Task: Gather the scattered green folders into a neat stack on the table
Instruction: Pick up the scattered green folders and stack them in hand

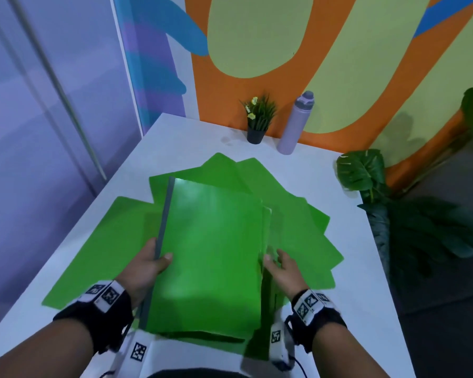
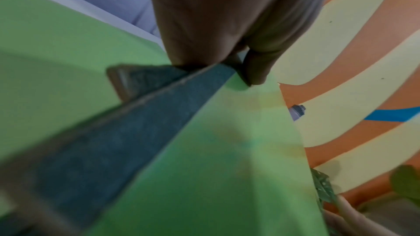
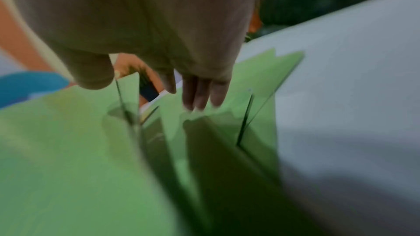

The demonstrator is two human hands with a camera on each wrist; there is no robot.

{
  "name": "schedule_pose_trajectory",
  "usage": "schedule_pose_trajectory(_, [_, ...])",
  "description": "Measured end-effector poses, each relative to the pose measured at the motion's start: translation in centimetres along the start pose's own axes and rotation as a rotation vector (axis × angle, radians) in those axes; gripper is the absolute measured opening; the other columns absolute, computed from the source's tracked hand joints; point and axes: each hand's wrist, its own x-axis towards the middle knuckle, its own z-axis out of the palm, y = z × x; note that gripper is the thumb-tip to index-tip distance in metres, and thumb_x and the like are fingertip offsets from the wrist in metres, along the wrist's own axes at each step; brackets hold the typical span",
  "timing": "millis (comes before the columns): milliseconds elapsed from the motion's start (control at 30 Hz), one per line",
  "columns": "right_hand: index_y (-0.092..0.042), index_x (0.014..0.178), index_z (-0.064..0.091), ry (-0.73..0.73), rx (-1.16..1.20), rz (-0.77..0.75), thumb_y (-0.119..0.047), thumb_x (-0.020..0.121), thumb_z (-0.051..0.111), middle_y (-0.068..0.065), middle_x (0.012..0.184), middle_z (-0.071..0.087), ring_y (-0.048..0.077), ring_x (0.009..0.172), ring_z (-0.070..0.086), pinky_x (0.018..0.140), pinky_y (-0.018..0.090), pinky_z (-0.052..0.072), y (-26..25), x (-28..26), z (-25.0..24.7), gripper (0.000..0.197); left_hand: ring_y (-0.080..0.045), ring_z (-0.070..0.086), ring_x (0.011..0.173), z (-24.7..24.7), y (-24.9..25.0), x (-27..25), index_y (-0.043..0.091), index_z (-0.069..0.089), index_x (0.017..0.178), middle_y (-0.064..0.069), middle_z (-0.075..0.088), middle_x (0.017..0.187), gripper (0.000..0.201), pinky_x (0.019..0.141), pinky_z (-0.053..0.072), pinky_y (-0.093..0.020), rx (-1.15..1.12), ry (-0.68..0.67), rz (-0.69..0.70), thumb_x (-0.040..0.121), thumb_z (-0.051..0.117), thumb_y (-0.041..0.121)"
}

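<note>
Several folders gathered in hand, more loose on the table.
Left hand (image 1: 145, 264) grips the held bundle (image 1: 210, 249) by its grey spine; right hand (image 1: 280, 264), fingers straight, steadies its edge. Loose folders (image 1: 306, 233) fan from 9 to 3 o'clock on the table (image 1: 366, 282), ungathered.

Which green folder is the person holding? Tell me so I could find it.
Look at the white table covered in green folders. The held folder is on top, nearest the person, with the left hand gripping its edge. It alone has a grey strip down its left side.
</note>
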Motion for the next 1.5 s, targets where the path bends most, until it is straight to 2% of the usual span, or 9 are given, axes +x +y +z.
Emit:
schedule_pose_trajectory(100, [-0.019, 0.154, 0.005, -0.07, 0.476, 0.11, -0.039, 0.089, 0.063, 0.01, 0.162, 0.013, 0.033, 0.145, 0.022, 0.114, 0.05, 0.024, -0.4, -0.8, -0.5, 0.09, -0.016, 0.025, 0.139, 2.4, 1.1, 0.0, 0.022, 0.025, 0.147, 0.014, 0.027, 0.143, 0.057, 0.118, 0.018, -0.046, 0.041, -0.101, 0.008, 0.098, 0.051, 0.021])
schedule_pose_trajectory(233, [-0.022, 0.154, 0.01, 0.047, 0.58, 0.112, -0.025, 0.088, 0.066, 0.006, 0.163, 0.01, 0.032, 0.147, 0.018, 0.114, 0.055, 0.021, 1.4, -0.5, -2.5, 0.087, -0.021, 0.034, 0.135, 4.1, 1.0, 0.7, 0.027, 0.008, 0.153, 0.004, 0.032, 0.141, 0.059, 0.116, 0.026, -0.043, 0.166, -0.16, 0.065, 0.102, 0.037, 0.035])
schedule_pose_trajectory(300, [-0.024, 0.153, 0.014, 0.107, 0.572, 0.117, -0.023, 0.088, 0.065, 0.006, 0.162, 0.014, 0.032, 0.146, 0.022, 0.114, 0.057, 0.024, 2.5, -0.2, -3.6, 0.083, -0.031, 0.045, 0.132, 3.7, -0.5, 1.8, 0.024, 0.021, 0.149, -0.008, 0.04, 0.148, 0.051, 0.11, 0.037, -0.049, 0.342, -0.036, 0.051, 0.101, 0.036, 0.036])
schedule_pose_trajectory(367, [-0.026, 0.152, 0.017, 0.146, 0.578, 0.14, -0.023, 0.088, 0.066, 0.007, 0.162, 0.016, 0.033, 0.145, 0.025, 0.112, 0.061, 0.027, 3.4, -0.1, -4.0, 0.08, -0.034, 0.051, 0.124, 2.8, -2.1, 2.6, 0.013, 0.039, 0.139, -0.016, 0.046, 0.143, 0.047, 0.104, 0.044, -0.047, 0.672, 0.13, 0.005, 0.097, 0.049, 0.032])
schedule_pose_trajectory(533, [-0.024, 0.152, 0.018, 0.142, 0.545, 0.21, -0.022, 0.089, 0.064, 0.008, 0.161, 0.018, 0.036, 0.144, 0.025, 0.111, 0.061, 0.028, 5.4, -0.8, -2.8, 0.078, -0.033, 0.045, 0.126, 1.3, -5.8, 3.3, 0.006, 0.043, 0.131, -0.017, 0.04, 0.139, 0.062, 0.102, 0.045, -0.046, 1.162, 0.105, -0.055, 0.085, 0.061, 0.043])
schedule_pose_trajectory(867, [-0.012, 0.153, 0.012, 0.087, 0.469, 0.215, -0.023, 0.092, 0.061, 0.012, 0.161, 0.016, 0.035, 0.146, 0.02, 0.116, 0.053, 0.021, 6.5, -1.0, -0.9, 0.08, -0.03, 0.06, 0.106, 0.9, -6.2, 3.7, 0.003, 0.045, 0.126, -0.019, 0.053, 0.128, 0.038, 0.091, 0.053, -0.036, 1.205, 0.097, 0.03, 0.089, 0.05, 0.008])
schedule_pose_trajectory(1000, [-0.014, 0.153, 0.011, 0.045, 0.457, 0.206, -0.025, 0.093, 0.059, 0.01, 0.162, 0.015, 0.033, 0.147, 0.018, 0.117, 0.053, 0.021, 5.7, -0.9, 0.0, 0.078, -0.031, 0.057, 0.113, 0.7, -5.8, 3.5, 0.006, 0.046, 0.13, -0.018, 0.048, 0.134, 0.045, 0.096, 0.051, -0.038, 1.163, 0.064, 0.023, 0.09, 0.057, 0.025])
schedule_pose_trajectory(1300, [-0.01, 0.153, 0.013, 0.013, 0.348, 0.113, -0.024, 0.094, 0.057, 0.013, 0.16, 0.018, 0.032, 0.146, 0.02, 0.117, 0.049, 0.024, 3.4, -0.6, 1.1, 0.075, -0.03, 0.052, 0.124, 0.3, -5.6, 3.1, 0.009, 0.044, 0.135, -0.014, 0.04, 0.144, 0.06, 0.105, 0.045, -0.037, 1.105, 0.029, 0.007, 0.086, 0.065, 0.035])
schedule_pose_trajectory(1500, [-0.012, 0.153, 0.018, 0.012, 0.259, 0.024, -0.027, 0.094, 0.058, 0.01, 0.161, 0.019, 0.029, 0.147, 0.021, 0.118, 0.047, 0.021, 1.8, -0.5, 2.3, 0.072, -0.03, 0.049, 0.128, 0.2, -5.7, 3.1, 0.011, 0.041, 0.139, -0.013, 0.035, 0.149, 0.062, 0.107, 0.044, -0.038, 1.111, 0.02, -0.004, 0.085, 0.066, 0.03])
